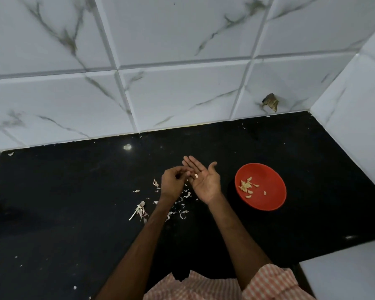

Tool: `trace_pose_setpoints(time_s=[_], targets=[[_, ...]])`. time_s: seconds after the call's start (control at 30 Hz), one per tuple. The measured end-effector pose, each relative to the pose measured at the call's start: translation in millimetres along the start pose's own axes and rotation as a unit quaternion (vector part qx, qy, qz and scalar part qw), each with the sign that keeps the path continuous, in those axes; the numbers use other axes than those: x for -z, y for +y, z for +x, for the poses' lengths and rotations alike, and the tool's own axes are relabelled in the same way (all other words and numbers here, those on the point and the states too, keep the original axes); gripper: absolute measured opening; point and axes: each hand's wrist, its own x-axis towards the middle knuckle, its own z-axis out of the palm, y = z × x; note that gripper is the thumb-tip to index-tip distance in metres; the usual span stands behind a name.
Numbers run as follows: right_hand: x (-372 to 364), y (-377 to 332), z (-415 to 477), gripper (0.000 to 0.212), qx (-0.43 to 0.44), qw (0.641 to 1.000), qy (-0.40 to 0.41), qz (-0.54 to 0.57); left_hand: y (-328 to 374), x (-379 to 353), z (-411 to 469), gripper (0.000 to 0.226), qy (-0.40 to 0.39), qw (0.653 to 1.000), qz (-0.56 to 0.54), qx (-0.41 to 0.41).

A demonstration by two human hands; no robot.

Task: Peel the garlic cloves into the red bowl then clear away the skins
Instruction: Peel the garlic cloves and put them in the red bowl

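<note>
The right hand (205, 180) lay palm up, fingers straight and together, a garlic bit (196, 175) on it. The left hand (174, 182) curled beside it, contents unclear. Peeled cloves (246, 185) sat in the red bowl (268, 176); skins (183, 213) littered the counter (74, 191).

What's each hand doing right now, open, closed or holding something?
Left hand: fingers curled; whether they pinch anything cannot be told.
Right hand: open, palm up, a small pale bit lying on it.

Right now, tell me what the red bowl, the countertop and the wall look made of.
Red bowl: likely plastic, matte, uniform colour, thin rim. Countertop: dark polished stone, perhaps granite; it mirrors light spots. Wall: glossy ceramic tiles, marble-veined, with grout lines.
</note>
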Motion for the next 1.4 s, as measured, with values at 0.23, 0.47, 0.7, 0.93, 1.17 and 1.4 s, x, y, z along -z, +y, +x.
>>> trace_pose_setpoints(time_s=[0.23,0.47,0.7,0.93,1.17,1.4], targets=[[32,-49,-22,0.072,0.110,0.991,0.054,0.059,30,-62,-8,0.024,-0.112,0.991,-0.073,0.016],[88,-103,-49,0.060,0.208,0.962,0.168,0.049,39,-146,-21,0.041,-0.242,0.965,-0.088,0.043],[100,-119,-60,0.054,0.178,0.952,0.244,-0.055,42,-163,-28,0.041,-0.246,0.952,-0.133,0.123],[84,-92,-55,0.033,0.232,0.842,0.205,-0.443,27,-119,-16,0.037,-0.117,0.993,0.006,0.030],[68,9,-19,0.054,0.169,0.619,-0.041,-0.766,-54,11,-62,0.045,0.044,0.918,0.394,0.013],[71,55,-10,0.059,0.186,0.410,-0.122,-0.885,-85,25,-74,0.035,-0.002,0.903,0.430,0.009]])
